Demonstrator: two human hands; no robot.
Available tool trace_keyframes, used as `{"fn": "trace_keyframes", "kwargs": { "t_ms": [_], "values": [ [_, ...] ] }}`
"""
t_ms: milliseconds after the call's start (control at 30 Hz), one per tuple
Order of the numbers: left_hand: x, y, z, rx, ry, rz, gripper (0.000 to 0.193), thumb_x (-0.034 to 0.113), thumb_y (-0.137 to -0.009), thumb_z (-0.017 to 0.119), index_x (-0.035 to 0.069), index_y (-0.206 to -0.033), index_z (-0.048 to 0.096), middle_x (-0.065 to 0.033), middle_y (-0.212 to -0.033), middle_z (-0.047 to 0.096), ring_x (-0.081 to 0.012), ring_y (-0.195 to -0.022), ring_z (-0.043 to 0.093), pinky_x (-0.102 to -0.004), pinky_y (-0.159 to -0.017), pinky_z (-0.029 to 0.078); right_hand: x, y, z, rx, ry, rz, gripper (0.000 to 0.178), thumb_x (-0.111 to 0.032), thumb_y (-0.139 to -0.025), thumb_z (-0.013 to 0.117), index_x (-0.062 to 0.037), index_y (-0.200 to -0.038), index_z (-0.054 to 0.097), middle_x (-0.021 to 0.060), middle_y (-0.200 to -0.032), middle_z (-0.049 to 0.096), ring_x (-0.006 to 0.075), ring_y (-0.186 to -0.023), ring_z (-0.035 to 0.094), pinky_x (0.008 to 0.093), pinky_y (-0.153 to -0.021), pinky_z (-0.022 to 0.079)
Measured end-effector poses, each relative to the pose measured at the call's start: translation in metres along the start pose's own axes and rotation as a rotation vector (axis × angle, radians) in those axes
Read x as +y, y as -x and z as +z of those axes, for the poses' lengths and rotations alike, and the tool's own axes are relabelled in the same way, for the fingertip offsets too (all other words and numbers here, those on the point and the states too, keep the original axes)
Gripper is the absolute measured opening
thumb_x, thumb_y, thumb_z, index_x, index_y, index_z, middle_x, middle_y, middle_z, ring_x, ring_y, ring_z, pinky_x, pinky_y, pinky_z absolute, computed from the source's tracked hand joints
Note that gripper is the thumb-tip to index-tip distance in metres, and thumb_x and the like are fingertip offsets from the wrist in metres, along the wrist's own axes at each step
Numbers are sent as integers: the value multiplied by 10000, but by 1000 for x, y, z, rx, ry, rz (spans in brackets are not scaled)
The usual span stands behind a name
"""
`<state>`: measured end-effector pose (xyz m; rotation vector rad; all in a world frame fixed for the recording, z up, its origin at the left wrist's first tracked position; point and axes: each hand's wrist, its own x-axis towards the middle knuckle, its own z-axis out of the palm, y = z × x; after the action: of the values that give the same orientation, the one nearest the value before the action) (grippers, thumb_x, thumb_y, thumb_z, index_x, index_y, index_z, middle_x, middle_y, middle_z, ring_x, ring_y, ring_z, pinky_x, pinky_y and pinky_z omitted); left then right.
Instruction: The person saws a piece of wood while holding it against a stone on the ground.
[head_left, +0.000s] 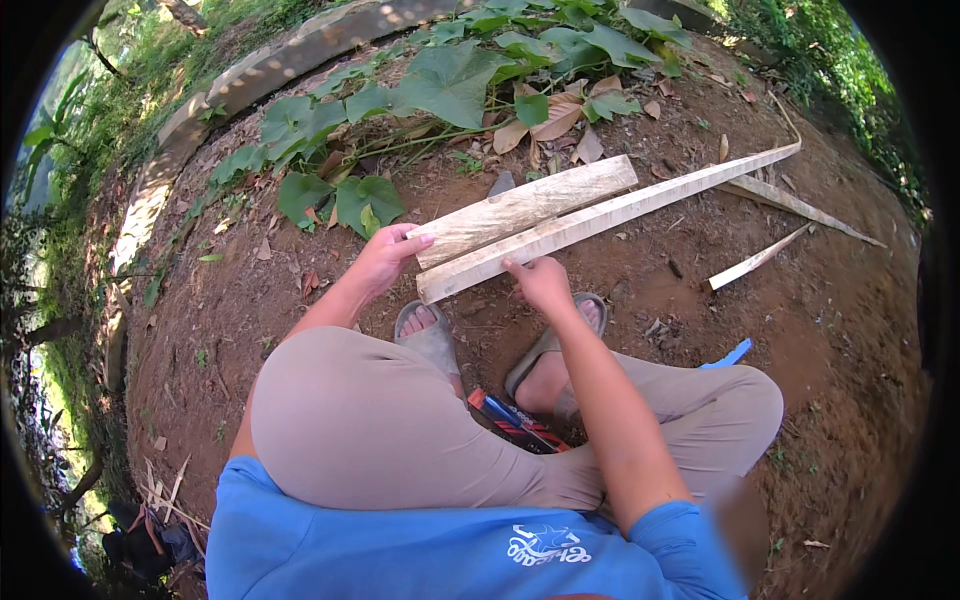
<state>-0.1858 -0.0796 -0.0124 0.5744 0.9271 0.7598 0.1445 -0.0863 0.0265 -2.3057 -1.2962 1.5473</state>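
My left hand grips the near left end of a short, rough-sawn wooden board, thumb on top and the other fingers partly hidden by it. Along the board's near side lies a long, pale wooden batten, its left end close to the board's left end. My right hand is closed at the batten's near edge, with the thumb against the wood and most fingers out of sight. Both pieces slant up to the right, and a narrow dark gap shows between them toward the right.
Broad-leaved vines grow beyond the wood, before a concrete kerb. Split wood pieces lie on bare soil at right. Between my sandalled feet sits a red and black package. A blue object lies beside my right knee. Another person is at lower left.
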Motion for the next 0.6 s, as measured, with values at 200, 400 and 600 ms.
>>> {"fn": "trace_keyframes", "kwargs": {
  "t_ms": [200,400,600],
  "values": [
    [-13,11,-9,47,-156,-71,382,249,-1130,828,-35,-1376,755,-114,-1339,816,-177,-1253,741,-379,-1149,542,-35,24,-74,687,624,-564,1073,-123,-828,981,-81,-1741,420,247,-1731,547,388,-1663,510,559,-1321,441],
    [-13,19,8,17,-199,-7,395,309,-1076,902,-17,-1287,827,-53,-1186,838,-122,-1128,724,-336,-1044,534,-63,1,-84,214,1176,-981,1230,-9,-776,948,-268,-1835,378,111,-1734,543,356,-1757,360,612,-1404,301],
    [-22,27,7,-60,-355,114,744,438,-1052,922,-73,-1531,671,-164,-1471,752,-232,-1368,693,-409,-1191,535,-60,-9,-87,80,1045,-995,898,19,-717,947,-160,-1539,634,84,-1427,715,342,-1437,646,511,-1227,485]
  ]
}}
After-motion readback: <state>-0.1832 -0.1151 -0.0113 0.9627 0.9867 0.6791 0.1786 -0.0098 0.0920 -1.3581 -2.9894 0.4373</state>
